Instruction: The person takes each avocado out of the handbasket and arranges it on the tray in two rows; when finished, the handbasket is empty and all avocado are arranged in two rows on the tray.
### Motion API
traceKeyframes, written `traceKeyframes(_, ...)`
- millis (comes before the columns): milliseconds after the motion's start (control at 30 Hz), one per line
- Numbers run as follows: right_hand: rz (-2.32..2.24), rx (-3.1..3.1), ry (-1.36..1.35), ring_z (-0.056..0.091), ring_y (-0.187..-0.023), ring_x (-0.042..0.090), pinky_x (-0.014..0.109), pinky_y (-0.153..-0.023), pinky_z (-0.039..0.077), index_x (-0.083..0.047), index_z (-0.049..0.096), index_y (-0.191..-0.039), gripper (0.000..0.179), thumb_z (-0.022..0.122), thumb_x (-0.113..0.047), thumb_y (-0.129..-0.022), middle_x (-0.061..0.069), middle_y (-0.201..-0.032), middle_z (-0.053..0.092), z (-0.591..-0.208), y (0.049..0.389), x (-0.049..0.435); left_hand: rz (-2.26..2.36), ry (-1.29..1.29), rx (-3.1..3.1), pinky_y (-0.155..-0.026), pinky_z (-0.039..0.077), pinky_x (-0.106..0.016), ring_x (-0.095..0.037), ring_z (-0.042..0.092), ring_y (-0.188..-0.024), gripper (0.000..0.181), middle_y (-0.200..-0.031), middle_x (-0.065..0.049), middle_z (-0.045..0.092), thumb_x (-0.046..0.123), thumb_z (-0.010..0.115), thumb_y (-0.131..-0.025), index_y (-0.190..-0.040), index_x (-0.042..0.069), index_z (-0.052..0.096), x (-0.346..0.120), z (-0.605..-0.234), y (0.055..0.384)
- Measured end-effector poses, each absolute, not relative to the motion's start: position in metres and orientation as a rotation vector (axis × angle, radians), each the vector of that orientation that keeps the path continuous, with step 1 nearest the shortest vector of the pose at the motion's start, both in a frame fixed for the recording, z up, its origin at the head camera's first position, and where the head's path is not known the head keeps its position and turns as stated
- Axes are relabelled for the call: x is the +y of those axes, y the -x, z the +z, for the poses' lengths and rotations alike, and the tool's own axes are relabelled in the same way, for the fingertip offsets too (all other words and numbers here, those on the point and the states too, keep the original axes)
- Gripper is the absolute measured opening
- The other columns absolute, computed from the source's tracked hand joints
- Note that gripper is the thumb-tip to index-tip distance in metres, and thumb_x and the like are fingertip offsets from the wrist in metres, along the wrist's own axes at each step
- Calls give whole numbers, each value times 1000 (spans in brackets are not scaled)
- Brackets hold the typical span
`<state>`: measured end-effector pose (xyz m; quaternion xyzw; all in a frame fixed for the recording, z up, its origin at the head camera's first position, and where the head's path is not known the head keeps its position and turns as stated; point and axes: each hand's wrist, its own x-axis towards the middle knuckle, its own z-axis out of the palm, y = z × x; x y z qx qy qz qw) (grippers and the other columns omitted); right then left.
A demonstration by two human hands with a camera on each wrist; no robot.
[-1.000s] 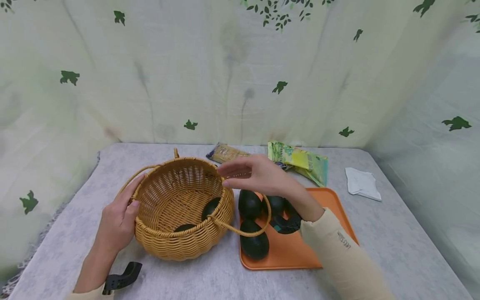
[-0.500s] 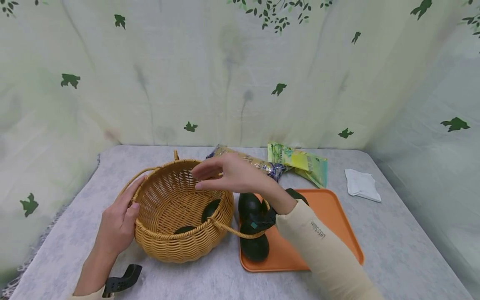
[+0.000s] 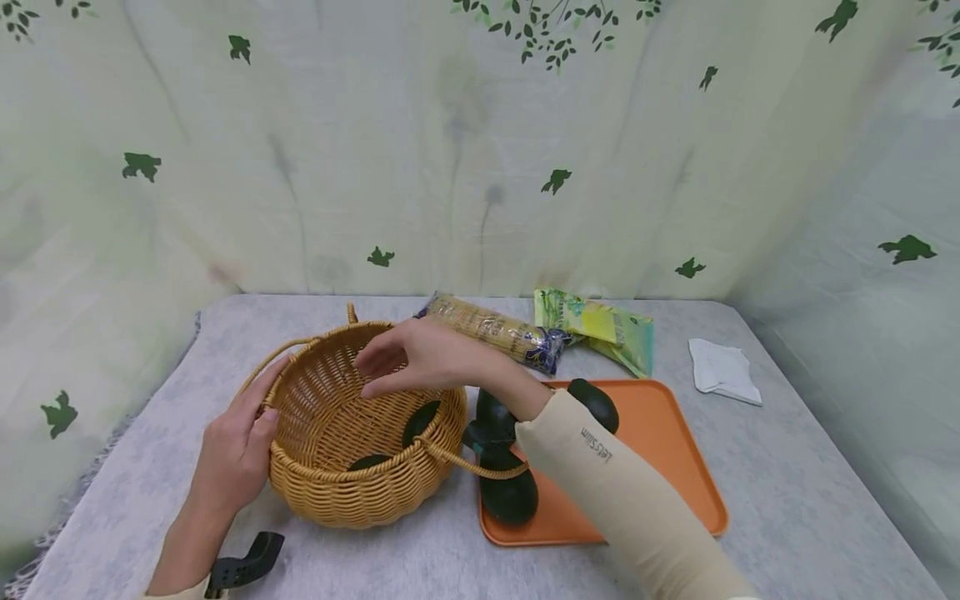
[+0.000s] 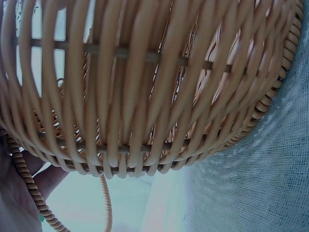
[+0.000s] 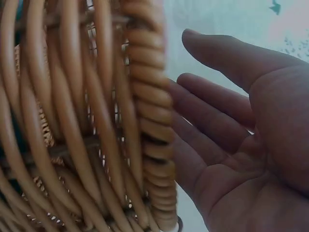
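Observation:
My left hand [image 3: 236, 446] grips the left rim of a round wicker basket [image 3: 352, 504], thumb outside. In the left wrist view, part of that hand [image 4: 19, 198] shows beyond the woven wall [image 4: 135, 96]. Two dark green avocados lie inside: one avocado [image 3: 422, 422] at the right wall, another avocado [image 3: 369, 461] mostly hidden by the near rim. My right hand [image 3: 420, 358] hovers over the basket opening with relaxed fingers. The right wrist view shows its palm [image 5: 231, 159] bare, close beside the rim [image 5: 152, 96].
An orange tray [image 3: 663, 425] right of the basket bears avocados: one [image 3: 510, 498] in front, one [image 3: 596, 407] at the back, another partly behind my wrist. The basket handle [image 3: 480, 468] overhangs it. Behind lie a noodle packet [image 3: 487, 327], green packets [image 3: 592, 321] and a white packet [image 3: 725, 371].
My right hand has moved left from the basket's right rim to over its opening, uncovering the noodle packet and the back avocado. My left hand keeps its grip on the rim.

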<state>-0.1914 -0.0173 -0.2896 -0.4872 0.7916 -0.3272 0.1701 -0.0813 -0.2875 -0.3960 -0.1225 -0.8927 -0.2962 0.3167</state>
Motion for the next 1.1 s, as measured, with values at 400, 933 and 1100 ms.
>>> traceKeyframes(400, -846, 2206, 1327, 66, -105, -4, 13, -91, 49, -12, 69, -133, 41, 73, -31, -96, -1, -125, 74, -293, 199, -38, -785, 326, -2346, -101, 24, 2, -23, 54, -135, 55, -151, -17, 55, 11, 45, -102, -157, 15, 46, -286, -396, 82)
traceKeyframes(933, -836, 1962, 1354, 65, -115, 1, 15, -95, 50, -9, 66, -137, 44, 74, -22, -96, 3, -133, 70, -305, 208, -47, -769, 369, -2331, -102, 25, 0, 1, 44, -138, 55, -151, -17, 55, 10, 45, -102, -157, 13, 46, -289, -395, 83)
traceKeyframes(1100, -842, 1852, 1393, 64, -118, 3, 16, -98, 49, -5, 63, -140, 48, 74, -16, -95, 4, -135, 69, -310, 207, -51, -762, 358, -2338, -102, 25, 1, -17, 52, -137, 55, -151, -18, 55, 10, 45, -101, -157, 13, 46, -288, -396, 83)
